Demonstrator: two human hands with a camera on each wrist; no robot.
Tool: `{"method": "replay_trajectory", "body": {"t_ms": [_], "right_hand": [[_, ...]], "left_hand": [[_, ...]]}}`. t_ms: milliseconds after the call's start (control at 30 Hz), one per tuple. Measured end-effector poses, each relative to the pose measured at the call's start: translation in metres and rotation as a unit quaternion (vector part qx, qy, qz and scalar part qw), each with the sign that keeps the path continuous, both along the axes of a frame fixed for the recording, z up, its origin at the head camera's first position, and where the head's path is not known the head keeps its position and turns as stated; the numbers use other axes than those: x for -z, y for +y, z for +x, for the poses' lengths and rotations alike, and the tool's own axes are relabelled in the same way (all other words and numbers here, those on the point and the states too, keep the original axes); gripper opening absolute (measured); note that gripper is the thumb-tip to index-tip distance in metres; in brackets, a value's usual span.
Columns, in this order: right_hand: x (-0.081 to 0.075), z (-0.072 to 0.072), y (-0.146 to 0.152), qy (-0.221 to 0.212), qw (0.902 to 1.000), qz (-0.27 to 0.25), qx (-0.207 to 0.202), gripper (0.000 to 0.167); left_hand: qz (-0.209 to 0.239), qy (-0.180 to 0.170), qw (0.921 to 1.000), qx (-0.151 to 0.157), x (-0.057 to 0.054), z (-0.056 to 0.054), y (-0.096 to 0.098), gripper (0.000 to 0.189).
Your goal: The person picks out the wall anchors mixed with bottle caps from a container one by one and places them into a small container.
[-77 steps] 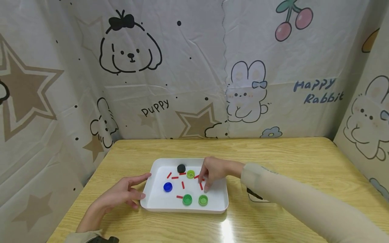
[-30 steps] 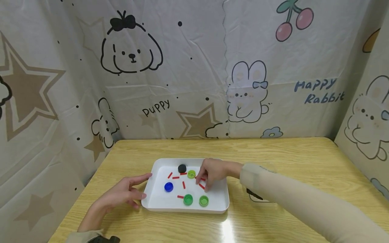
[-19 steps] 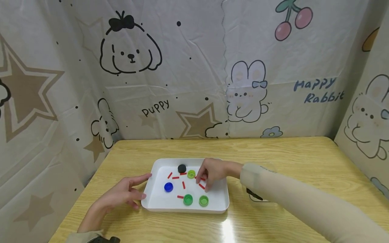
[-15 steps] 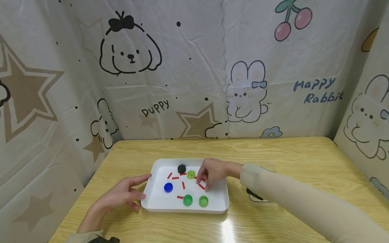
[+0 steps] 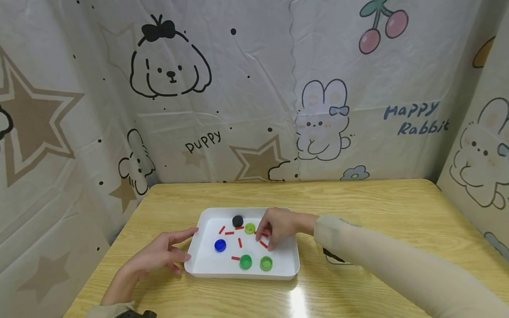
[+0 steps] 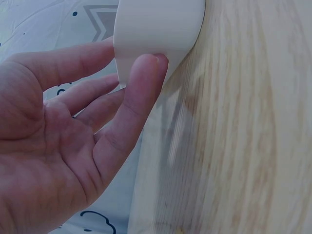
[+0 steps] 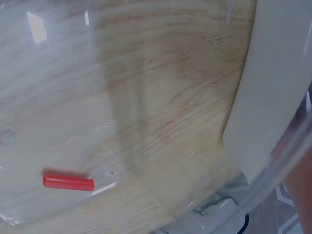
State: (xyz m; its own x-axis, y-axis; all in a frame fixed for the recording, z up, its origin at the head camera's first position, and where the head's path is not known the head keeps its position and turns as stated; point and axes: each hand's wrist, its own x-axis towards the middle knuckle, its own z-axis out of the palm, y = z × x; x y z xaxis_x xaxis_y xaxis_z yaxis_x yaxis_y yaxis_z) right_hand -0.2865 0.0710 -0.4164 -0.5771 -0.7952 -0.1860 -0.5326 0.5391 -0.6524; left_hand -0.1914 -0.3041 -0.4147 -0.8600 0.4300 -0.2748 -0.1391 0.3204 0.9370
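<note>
My left hand [image 5: 159, 254] rests against the left wall of a white tray [image 5: 210, 269], its fingers spread. In the left wrist view, the fingers [image 6: 139, 92] touch the white wall [image 6: 156, 29] from outside. My right hand [image 5: 277, 225] reaches down into the tray's right half. A short red stick [image 5: 263, 244] spans from its index fingertip to its thumb tip; another red stick [image 5: 264, 235] is partly hidden behind the fingers. Several other red sticks [image 5: 240, 242] lie scattered in the tray, among a black cap [image 5: 237, 221], a blue cap [image 5: 220, 245] and green caps [image 5: 245, 262].
A clear container [image 5: 346, 263] stands right of the tray, largely behind the right sleeve. In the right wrist view, one red stick [image 7: 68, 183] lies in it. The wooden table [image 5: 179, 293] extends around the tray to a patterned curtain [image 5: 238, 101].
The red stick under the right hand has turned from near upright to slanted between the fingertips, and the right index finger shifted slightly left. For the last second both hands have stayed still.
</note>
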Motion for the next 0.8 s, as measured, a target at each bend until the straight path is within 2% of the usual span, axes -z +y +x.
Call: {"method": "replay_trajectory", "body": {"t_ms": [600,800], "right_hand": [[0.0014,0.0006,-0.0014,0.005,0.9997,-0.019,-0.015,0.022],[0.0011,0.0014,-0.0013,0.011,0.9999,-0.005,-0.006,0.024]], "left_hand": [[-0.001,0.003,1.0,0.0,0.0,0.0004,0.0,0.081],[-0.004,0.004,1.0,-0.002,0.0002,0.0007,0.0002,0.081]]}}
